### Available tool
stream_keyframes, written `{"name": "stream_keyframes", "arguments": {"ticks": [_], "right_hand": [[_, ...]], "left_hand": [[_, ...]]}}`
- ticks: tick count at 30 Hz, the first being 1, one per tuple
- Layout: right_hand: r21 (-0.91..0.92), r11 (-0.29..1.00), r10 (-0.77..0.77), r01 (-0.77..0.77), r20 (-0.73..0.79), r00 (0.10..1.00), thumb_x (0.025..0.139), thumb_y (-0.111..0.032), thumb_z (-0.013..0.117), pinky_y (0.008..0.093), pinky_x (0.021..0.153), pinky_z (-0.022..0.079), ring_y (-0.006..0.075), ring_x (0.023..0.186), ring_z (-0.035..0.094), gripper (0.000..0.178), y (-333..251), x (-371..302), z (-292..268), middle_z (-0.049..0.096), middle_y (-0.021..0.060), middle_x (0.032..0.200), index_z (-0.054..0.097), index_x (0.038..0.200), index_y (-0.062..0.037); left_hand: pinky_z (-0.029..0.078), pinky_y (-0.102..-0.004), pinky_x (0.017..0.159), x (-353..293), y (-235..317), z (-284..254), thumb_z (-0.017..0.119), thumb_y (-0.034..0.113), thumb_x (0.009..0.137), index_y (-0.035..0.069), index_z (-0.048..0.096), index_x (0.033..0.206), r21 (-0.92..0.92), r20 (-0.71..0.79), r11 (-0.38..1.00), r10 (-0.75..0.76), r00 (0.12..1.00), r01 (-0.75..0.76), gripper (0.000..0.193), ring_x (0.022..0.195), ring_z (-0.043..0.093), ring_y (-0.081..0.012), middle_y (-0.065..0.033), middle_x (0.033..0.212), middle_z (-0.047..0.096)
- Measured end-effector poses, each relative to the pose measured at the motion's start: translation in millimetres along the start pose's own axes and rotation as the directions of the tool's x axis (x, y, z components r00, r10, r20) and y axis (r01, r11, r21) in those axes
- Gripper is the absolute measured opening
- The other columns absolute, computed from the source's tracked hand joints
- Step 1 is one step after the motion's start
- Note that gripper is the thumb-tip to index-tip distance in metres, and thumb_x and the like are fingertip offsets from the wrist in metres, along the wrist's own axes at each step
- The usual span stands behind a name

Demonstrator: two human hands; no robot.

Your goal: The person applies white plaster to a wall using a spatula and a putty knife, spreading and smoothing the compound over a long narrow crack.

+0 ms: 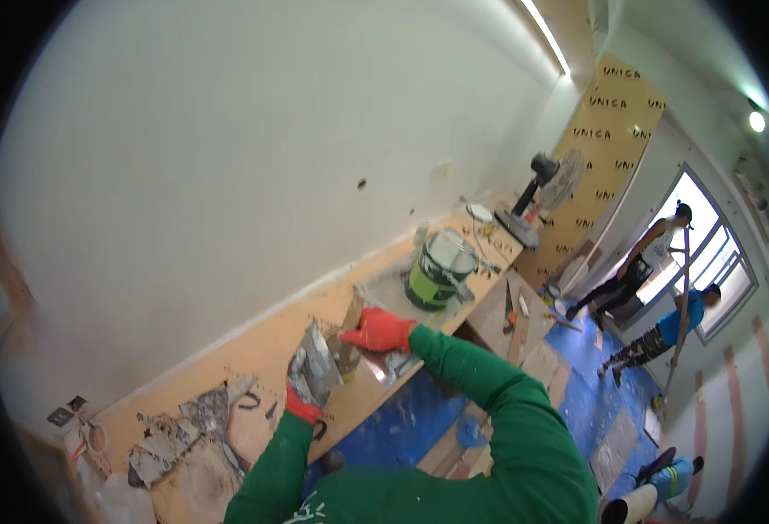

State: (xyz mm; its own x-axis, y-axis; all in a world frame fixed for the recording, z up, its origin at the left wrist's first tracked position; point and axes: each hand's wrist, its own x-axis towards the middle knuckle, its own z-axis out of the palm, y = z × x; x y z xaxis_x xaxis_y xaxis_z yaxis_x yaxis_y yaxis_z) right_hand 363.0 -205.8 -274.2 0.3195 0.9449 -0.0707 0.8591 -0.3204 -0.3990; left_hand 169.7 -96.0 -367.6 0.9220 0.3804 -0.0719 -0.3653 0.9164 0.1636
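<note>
My left hand [303, 402], in a red glove, is closed on the lower end of a grey, putty-smeared sheet-like piece [317, 365] above the worktop's near edge. My right hand [379, 332], also in a red glove, is to the right of that piece with its fingers curled. A tan-brown object [344, 351] shows at the right fingertips, too unclear to name. Whether the right hand grips it is hidden. Beyond the right hand, a dark bucket [437, 269] with a green band and whitish smears stands on the worktop [218, 354].
Crumpled, putty-stained sheets [175, 432] lie at the left, near a black scissor-like handle [250, 401]. A fan [546, 196] stands at the worktop's far end. Blue sheeting [402, 428] covers the floor. Two people [651, 262] with a long pole and another crouching person [668, 480] are at the right.
</note>
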Motion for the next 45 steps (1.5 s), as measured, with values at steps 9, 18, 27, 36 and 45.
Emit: {"name": "stream_keyframes", "arguments": {"ticks": [9, 18, 27, 36, 45], "right_hand": [[-0.177, 0.982, 0.091, -0.067, 0.133, 0.987, 0.09, -0.052, 0.055, 0.0434, 0.095, 0.046, 0.0383, 0.11, 0.06, 0.047, -59.0, -7.9, -35.9, 0.066, 0.0224, 0.112, 0.068, 0.109, -0.0115], [0.713, 0.673, 0.402, -0.198, -0.128, 0.907, 0.09, -0.029, 0.067, 0.032, 0.069, 0.052, 0.0161, 0.075, 0.065, 0.033, 7.0, -32.0, -2.5, 0.07, 0.0107, 0.086, 0.066, 0.098, 0.0036], [0.769, 0.637, 0.357, 0.055, -0.358, 0.863, 0.092, -0.015, 0.066, 0.0252, 0.07, 0.048, 0.0097, 0.076, 0.062, 0.023, -15.8, -82.3, -72.9, 0.067, 0.0048, 0.087, 0.065, 0.104, 0.0038], [0.794, 0.602, 0.377, 0.09, -0.381, 0.844, 0.094, -0.015, 0.062, 0.0247, 0.076, 0.049, 0.01, 0.085, 0.062, 0.027, -53.4, -109.3, -117.0, 0.068, 0.0072, 0.095, 0.063, 0.113, 0.0034], [0.647, 0.754, 0.217, 0.115, -0.411, 0.886, 0.089, -0.016, 0.069, 0.0245, 0.072, 0.049, 0.0076, 0.08, 0.059, 0.031, -44.0, -111.2, -80.9, 0.068, 0.0039, 0.088, 0.064, 0.114, 0.002]], "left_hand": [[0.056, -0.0406, 0.085, -1.6, 2.7, 2.3, 0.057, 0.031, 0.095, 0.007, 0.053, 0.133, 0.038, -0.011, 0.999, 0.022, 1.0, -0.022, 0.045, 0.095, 0.068, -0.0279, -0.0119, 0.11, 0.068], [0.052, -0.0397, 0.094, -3.3, 0.2, 9.9, 0.054, 0.028, 0.097, 0.005, 0.048, 0.139, 0.097, -0.025, 0.994, 0.058, 0.998, -0.055, 0.048, 0.104, 0.065, -0.0298, -0.012, 0.124, 0.063], [0.049, -0.0287, 0.082, -25.0, 51.7, -36.6, 0.056, 0.027, 0.097, -0.002, 0.064, 0.114, 0.985, 0.057, 0.117, 0.463, 0.884, -0.125, 0.034, 0.09, 0.061, -0.014, -0.0059, 0.102, 0.066], [0.051, -0.0296, 0.074, -5.2, 21.0, 3.7, 0.047, 0.042, 0.101, -0.002, 0.063, 0.11, 0.887, -0.057, 0.451, 0.312, 0.948, -0.095, 0.047, 0.083, 0.061, -0.0125, -0.0066, 0.094, 0.066], [0.054, -0.0301, 0.07, 21.4, 22.4, -2.2, 0.047, 0.042, 0.102, 0.0, 0.063, 0.109, 0.735, -0.186, 0.677, 0.156, 0.97, 0.032, 0.046, 0.081, 0.065, -0.0152, -0.0078, 0.097, 0.067]]}}
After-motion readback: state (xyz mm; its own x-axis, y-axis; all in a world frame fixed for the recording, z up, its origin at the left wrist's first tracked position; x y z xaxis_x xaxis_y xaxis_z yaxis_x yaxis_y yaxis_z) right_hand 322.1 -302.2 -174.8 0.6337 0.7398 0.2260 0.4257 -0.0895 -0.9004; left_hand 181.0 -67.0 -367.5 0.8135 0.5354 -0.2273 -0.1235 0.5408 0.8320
